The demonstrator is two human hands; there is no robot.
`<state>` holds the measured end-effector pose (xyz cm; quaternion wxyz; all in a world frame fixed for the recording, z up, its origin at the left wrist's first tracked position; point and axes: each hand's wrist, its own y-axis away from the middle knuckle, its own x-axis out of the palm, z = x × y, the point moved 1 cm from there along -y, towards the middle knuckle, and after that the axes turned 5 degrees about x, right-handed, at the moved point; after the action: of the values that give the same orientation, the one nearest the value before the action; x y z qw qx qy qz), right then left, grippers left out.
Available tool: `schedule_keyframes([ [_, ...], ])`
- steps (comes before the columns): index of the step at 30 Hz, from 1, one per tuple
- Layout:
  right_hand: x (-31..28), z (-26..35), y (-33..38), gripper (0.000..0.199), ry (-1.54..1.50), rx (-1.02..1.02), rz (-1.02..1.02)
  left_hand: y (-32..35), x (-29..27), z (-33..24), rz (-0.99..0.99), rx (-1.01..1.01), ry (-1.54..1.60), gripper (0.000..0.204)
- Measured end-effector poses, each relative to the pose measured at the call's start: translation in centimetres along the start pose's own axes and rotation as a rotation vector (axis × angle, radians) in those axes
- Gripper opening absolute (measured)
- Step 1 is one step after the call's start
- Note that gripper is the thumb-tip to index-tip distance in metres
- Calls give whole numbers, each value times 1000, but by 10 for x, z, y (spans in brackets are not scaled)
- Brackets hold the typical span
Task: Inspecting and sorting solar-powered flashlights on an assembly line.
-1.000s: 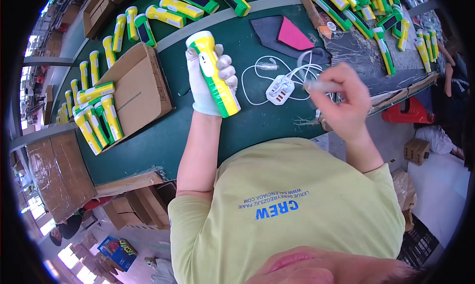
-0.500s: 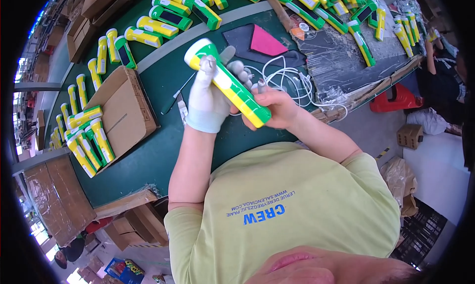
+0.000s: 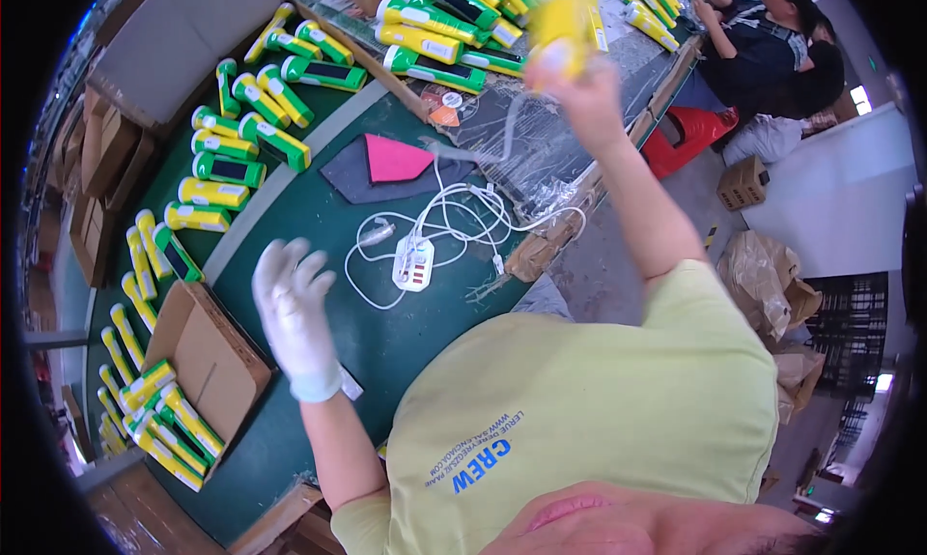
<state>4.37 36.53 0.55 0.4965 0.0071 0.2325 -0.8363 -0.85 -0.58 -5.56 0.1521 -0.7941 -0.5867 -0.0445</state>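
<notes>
My right hand is stretched far out to the right, its fingers around the end of a yellow flashlight, which is smeared by motion. Behind it lies a pile of yellow and green flashlights on a plastic-covered board. My left hand, in a white glove, hovers over the green table with its fingers apart and nothing in them. Closest to that hand is a cardboard tray, with several flashlights heaped at its left edge.
A white USB charging block lies amid tangled white cables. Beyond it is a dark cloth with a pink patch. Rows of flashlights curve along the table's far side. At the right, another person sits near a red plastic stool.
My right hand has carried the flashlight away from my left hand, out to the far right. The left hand has let go and moved left, its fingers spreading. The whole view has shifted.
</notes>
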Motion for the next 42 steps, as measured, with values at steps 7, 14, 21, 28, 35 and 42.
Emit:
schedule_keyframes([
  [7, -109, -106, -24, 59, 1335, 509, -62, -3, -188, -32, -385, 166, -1052, 42],
  [14, -93, -123, -20, 55, 1245, 180, -251, 39, -332, -25, -145, -666, -2029, 87],
  [21, -3, -59, 8, 37, 812, -225, 13, 46, -398, -32, -445, -646, -1995, 80],
  [28, 62, -17, 34, 30, 589, -303, 174, 42, -330, -40, -354, -574, -1016, 78],
  [35, 125, -1, 45, 11, 198, -296, 380, 10, -85, -74, -5, 330, -1450, 62],
  [42, 178, 19, 70, 55, -747, 665, 639, -4, -3, -56, 298, 811, -1579, 45],
])
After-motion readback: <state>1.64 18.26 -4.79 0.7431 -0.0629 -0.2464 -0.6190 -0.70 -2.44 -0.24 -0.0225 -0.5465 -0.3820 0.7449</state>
